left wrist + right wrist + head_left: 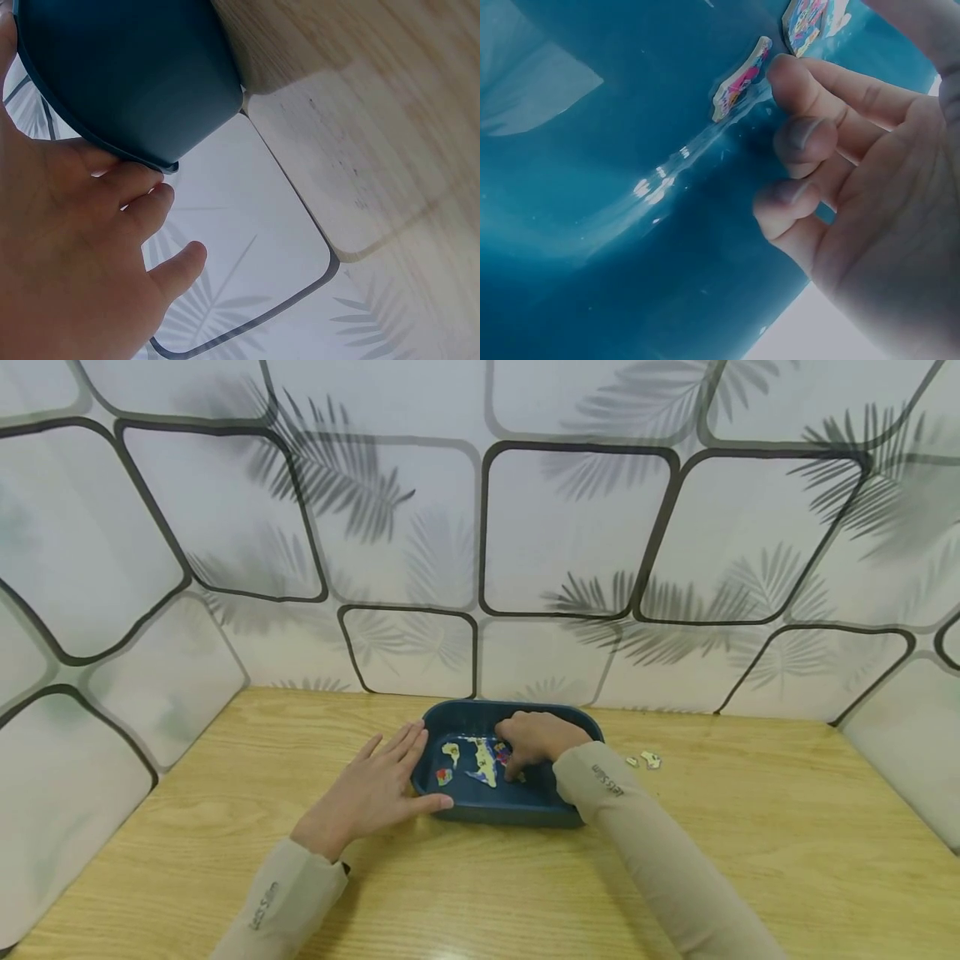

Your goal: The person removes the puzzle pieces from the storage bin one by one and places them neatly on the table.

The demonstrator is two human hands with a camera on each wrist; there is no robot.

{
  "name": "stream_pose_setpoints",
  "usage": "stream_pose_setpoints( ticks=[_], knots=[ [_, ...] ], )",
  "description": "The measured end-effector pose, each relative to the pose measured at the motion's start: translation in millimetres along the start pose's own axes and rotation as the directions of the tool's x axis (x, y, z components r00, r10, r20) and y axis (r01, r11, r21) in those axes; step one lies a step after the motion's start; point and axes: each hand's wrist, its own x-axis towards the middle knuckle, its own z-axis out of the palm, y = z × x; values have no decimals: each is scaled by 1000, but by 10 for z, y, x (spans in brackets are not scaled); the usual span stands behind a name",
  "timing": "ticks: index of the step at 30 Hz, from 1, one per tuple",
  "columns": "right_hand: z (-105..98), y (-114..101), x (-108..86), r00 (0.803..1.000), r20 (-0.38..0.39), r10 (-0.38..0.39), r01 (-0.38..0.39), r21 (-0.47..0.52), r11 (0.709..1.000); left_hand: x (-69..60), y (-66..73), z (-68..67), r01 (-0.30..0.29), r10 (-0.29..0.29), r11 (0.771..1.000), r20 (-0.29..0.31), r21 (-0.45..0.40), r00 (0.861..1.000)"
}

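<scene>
A dark blue plastic basin (480,814) sits on the table near the wall, with several flat, irregular printed puzzle pieces inside. My left hand (378,789) rests against the basin's left side, its fingers fairly straight and the thumb along the front rim. Down inside the basin is my right hand (536,739), its thumb and bent fingers spread apart around colourful pieces. A narrow piece (742,81) and a wider piece (806,26) lie beside its index fingertip in the right wrist view. A long cream and blue piece (483,764) is left of that hand.
Two small pale pieces, one larger (651,760) and one smaller (632,762), lie on the wooden table (750,827) right of the basin. A patterned wall (405,652) with leaf prints rises directly behind the basin and along both sides.
</scene>
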Motion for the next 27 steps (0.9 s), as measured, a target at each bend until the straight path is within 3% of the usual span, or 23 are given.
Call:
stream_pose_setpoints(
  ticks=[14,27],
  knots=[
    [-26,-5,-10,1000,-13,-23,22,-47,999,13,15,-15,2,-2,1000,6,0,1000],
    [-178,29,-116,999,-36,-39,40,16,999,0,14,-18,13,-13,1000,10,-18,1000]
  ],
)
